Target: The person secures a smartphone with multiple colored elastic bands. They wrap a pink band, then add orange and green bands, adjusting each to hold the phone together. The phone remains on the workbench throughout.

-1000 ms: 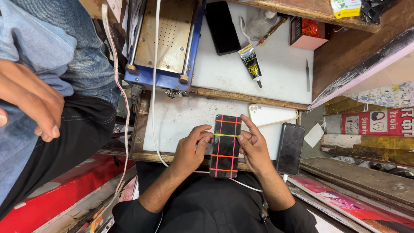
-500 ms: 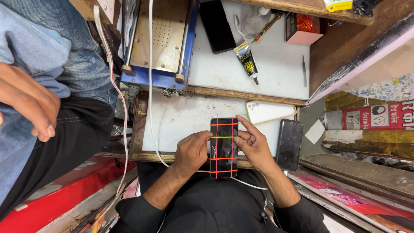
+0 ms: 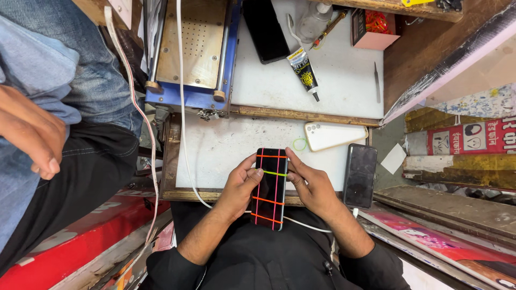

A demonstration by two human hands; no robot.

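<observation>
A dark phone (image 3: 270, 188) lies at the lower centre of the frame, its long axis running up and down the picture, its top end over the pale worktop (image 3: 215, 145) and its bottom end past the wooden front edge, above the person's lap. Orange bands cross and run along it, and one green band (image 3: 274, 173) crosses it near the top.

The left hand (image 3: 240, 185) sits at the phone's left edge, its grip narrow, fingers curled against the side with a thumb on the glass near the green band. The right hand (image 3: 310, 182) sits at the right edge, fingers pressed to the side near the same band. Both hands are level with the upper half of the phone, one on each side, about equally near.

A loose green band (image 3: 299, 144) lies on the worktop just above the right hand, beside a pale phone back (image 3: 333, 135). A second dark phone (image 3: 360, 174) lies to the right. A glue tube (image 3: 303, 71) lies in the upper centre. Another person's hand (image 3: 32, 137) shows at the left edge
</observation>
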